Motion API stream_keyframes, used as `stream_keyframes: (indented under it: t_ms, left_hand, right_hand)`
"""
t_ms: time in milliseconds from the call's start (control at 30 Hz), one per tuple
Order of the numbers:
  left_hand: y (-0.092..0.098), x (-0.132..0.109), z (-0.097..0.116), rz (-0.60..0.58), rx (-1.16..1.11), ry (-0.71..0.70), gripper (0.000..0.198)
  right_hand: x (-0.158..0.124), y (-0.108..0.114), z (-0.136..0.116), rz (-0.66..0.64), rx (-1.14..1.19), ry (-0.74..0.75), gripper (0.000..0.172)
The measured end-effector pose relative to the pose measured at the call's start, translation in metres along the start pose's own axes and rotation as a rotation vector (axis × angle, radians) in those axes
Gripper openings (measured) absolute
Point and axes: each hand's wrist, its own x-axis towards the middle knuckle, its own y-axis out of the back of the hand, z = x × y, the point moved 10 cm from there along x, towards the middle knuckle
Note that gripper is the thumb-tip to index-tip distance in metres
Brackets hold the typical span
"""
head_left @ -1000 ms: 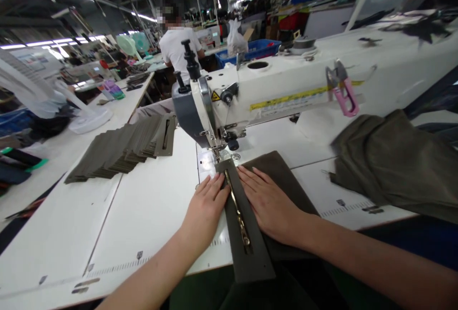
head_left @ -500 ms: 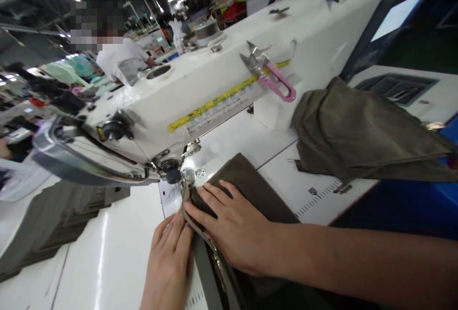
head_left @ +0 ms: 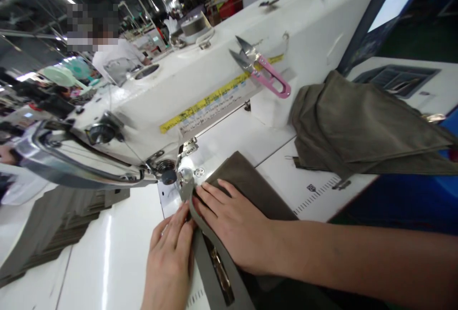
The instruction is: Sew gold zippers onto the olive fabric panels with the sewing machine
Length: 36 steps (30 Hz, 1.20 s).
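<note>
White sewing table [head_left: 107, 262] w/ sewing machine [head_left: 179, 90] far; L hand [head_left: 170, 262] is pinching zip panel [head_left: 205, 257] edge near presser foot [head_left: 186, 179], R hand [head_left: 232, 224] pressing open-fingered on olive fabric [head_left: 246, 176].

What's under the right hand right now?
The right hand rests on a dark olive fabric panel lying on the white sewing table; the panel hides the table beneath it.
</note>
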Motion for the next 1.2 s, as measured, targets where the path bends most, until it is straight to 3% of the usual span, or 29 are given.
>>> stream_keyframes:
  t_ms: [167, 533, 933, 1200]
  left_hand:
    - [-0.007, -0.008, -0.003, -0.023, -0.066, 0.050, 0.035]
    - [-0.011, -0.017, -0.005, -0.054, -0.090, 0.256, 0.030]
    - [-0.020, -0.012, -0.010, -0.009, -0.058, 0.190, 0.032]
    - [-0.018, -0.006, -0.015, -0.105, -0.066, 0.151, 0.033]
  right_hand:
    - [-0.005, -0.005, -0.003, -0.029, -0.044, 0.061, 0.051]
    - [-0.007, -0.014, -0.012, -0.057, -0.189, 0.110, 0.050]
    - [0.005, -0.016, -0.008, -0.053, -0.231, 0.118, 0.053]
    - [0.012, -0.015, -0.002, -0.036, -0.172, 0.067, 0.053]
